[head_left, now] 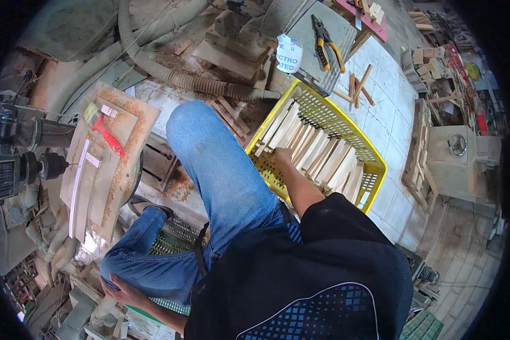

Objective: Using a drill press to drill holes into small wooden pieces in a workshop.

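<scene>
Down in the yellow plastic basket (378,170), my right hand (281,157) has its fingers curled at the near left ends of the wooden strips (309,148). What those fingers hold, if anything, is hidden. The pale strips lie side by side in a long row. My left hand (119,292) rests on my bent left leg, fingers stretched out and nothing held. To the left, a brush with a red handle (106,135) lies on a board table (131,122) strewn with wood shavings. A drill chuck with a bit (52,166) points at that table.
Pliers with yellow-black handles (327,45) lie on a grey machine top beyond the basket. Loose wooden sticks (361,88) lie on the tiled floor behind it. A ribbed hose (192,85) crosses the far left. Wood pieces (230,118) lie by my right knee. A metal box (450,153) stands right.
</scene>
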{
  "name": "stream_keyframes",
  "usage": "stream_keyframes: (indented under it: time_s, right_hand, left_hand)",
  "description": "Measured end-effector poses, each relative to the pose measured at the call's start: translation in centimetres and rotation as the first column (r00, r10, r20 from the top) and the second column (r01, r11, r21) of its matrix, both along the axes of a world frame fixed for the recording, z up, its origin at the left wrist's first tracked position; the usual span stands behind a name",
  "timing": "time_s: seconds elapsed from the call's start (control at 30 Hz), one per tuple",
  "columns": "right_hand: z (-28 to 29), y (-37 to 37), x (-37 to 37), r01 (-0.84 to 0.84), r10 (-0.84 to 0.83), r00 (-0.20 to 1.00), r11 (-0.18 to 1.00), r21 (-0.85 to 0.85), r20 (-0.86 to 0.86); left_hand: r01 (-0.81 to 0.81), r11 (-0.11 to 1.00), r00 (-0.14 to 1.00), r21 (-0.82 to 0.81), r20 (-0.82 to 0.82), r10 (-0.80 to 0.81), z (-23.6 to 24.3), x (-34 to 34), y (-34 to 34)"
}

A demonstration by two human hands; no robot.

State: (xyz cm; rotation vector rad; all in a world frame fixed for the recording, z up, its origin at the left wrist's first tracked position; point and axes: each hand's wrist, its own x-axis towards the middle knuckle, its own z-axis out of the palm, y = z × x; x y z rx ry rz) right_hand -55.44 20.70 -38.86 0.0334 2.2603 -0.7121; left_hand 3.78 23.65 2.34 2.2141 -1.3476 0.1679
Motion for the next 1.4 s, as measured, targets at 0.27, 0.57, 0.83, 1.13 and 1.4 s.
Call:
stream_keyframes:
  time_s: [0.27, 0.57, 0.83, 1.13, 1.4]
  right_hand:
    - [9.3, 2.5, 0.8, 0.081, -0.063, 0.993, 0.979, -0.189, 0.095]
    - [25.8, 4.3, 4.4, -0.105, 0.277, 0.949, 0.728, -0.678, 0.150]
    - [38.7, -1.2, 9.0, -0.437, 0.539, 0.836, 0.545, -0.716, -0.099]
    - [44.9, -8.6, 18.6, -0.863, 0.486, 0.229, -0.300, -0.407, -0.844]
    - [45.7, -9.9, 25.6, -0.809, 0.327, 0.058, -0.539, -0.236, -0.943]
  left_hand:
    - [-0.001, 1.000, 0.999, 0.018, -0.044, 0.002, -0.7, -0.5, -0.2]
    - [-0.008, 0.996, 1.000, -0.084, -0.030, 0.006, -0.8, -0.7, -0.7]
    - [0.131, 0.921, 0.918, -0.367, -0.305, -0.252, 0.9, -5.2, -2.1]
    - [0.277, 0.826, 0.254, -0.490, -0.792, -0.555, 5.1, -15.6, -7.2]
    - [-0.086, 0.782, -0.135, -0.618, -0.770, -0.624, 4.5, -14.5, -6.6]
